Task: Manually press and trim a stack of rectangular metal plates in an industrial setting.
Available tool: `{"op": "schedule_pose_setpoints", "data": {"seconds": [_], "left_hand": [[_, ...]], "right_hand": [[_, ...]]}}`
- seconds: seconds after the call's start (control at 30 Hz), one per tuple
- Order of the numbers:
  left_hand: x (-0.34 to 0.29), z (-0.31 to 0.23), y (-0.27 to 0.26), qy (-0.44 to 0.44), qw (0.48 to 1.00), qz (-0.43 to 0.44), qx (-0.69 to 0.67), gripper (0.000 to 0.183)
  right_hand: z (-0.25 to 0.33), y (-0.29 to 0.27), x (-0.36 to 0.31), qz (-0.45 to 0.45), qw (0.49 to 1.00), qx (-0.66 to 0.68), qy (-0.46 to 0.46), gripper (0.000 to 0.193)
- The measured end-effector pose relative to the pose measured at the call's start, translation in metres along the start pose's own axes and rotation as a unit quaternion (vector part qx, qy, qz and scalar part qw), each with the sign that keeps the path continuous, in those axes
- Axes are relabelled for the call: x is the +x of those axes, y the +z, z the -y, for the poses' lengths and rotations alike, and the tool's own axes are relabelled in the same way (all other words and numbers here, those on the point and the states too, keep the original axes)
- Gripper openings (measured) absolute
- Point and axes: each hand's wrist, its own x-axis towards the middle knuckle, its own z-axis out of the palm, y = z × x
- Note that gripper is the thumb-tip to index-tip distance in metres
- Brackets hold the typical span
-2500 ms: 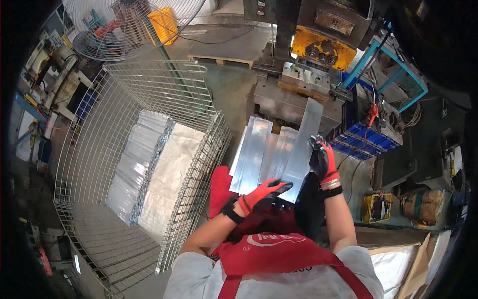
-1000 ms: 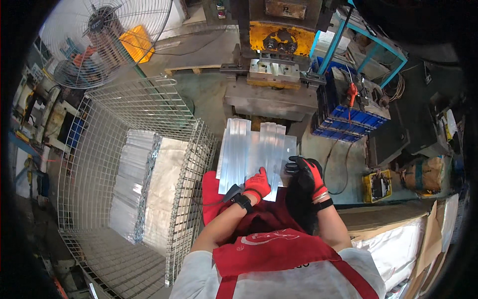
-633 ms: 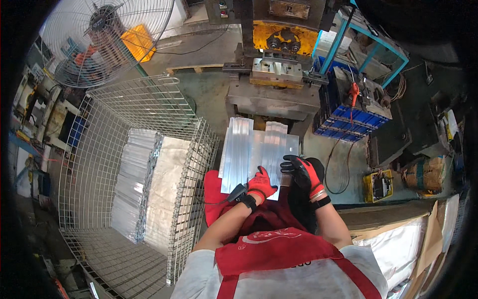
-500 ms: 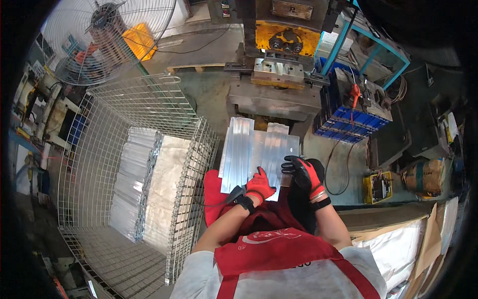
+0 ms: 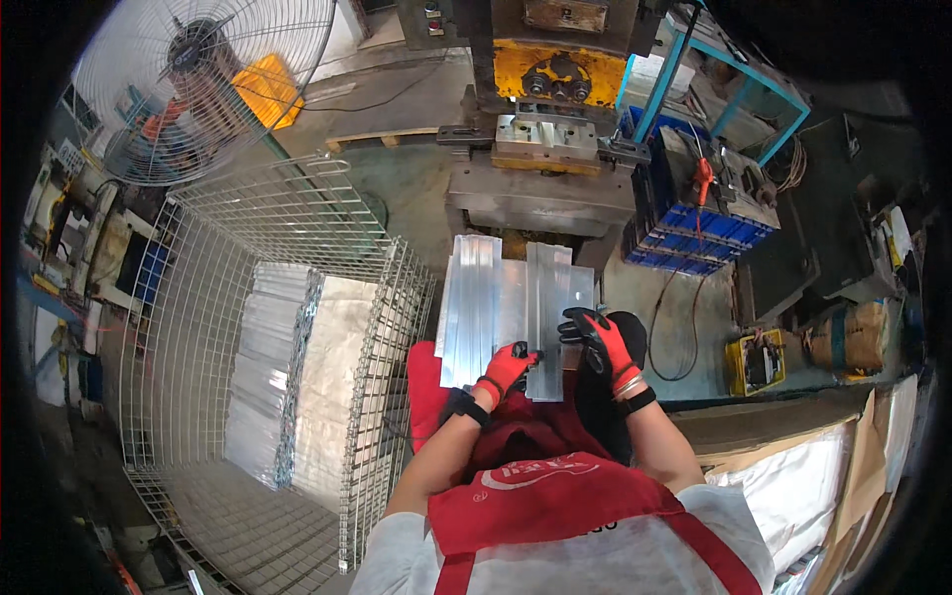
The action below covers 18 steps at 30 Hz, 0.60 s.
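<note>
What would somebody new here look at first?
Probably the shiny metal strips in the middle, with the red-and-black gloved left hand touching one and the right hand close to their right side. Next might come the big wire basket on the left and the round fan at the upper left. The yellow panel near the top stands out too.

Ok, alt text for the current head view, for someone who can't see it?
Gloved left hand at the left edge of a shiny metal strip, gloved right hand, fingers bent, by its right side. More metal strips lie to the left; beyond stand a wire-mesh cage and a machine press.
</note>
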Motion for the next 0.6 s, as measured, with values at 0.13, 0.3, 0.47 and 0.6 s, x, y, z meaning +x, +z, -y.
{"op": "schedule_pose_setpoints", "data": {"seconds": [0.13, 0.3, 0.47, 0.6], "left_hand": [[-0.016, -0.035, 0.006, 0.027, 0.887, -0.155, 0.435, 0.064], [-0.014, -0.059, 0.033, -0.035, 0.873, -0.077, 0.480, 0.103], [-0.007, -0.054, 0.042, -0.069, 0.883, -0.028, 0.463, 0.103], [-0.007, -0.058, 0.027, -0.086, 0.900, -0.003, 0.428, 0.095]], "right_hand": [[-0.007, -0.005, 0.003, -0.015, 1.000, -0.005, 0.003, 0.029], [-0.009, 0.002, 0.002, -0.027, 0.999, -0.042, 0.002, 0.030], [0.000, 0.004, -0.007, -0.033, 0.999, -0.014, -0.018, 0.030], [0.004, -0.007, -0.011, -0.019, 0.998, -0.055, -0.003, 0.029]]}}
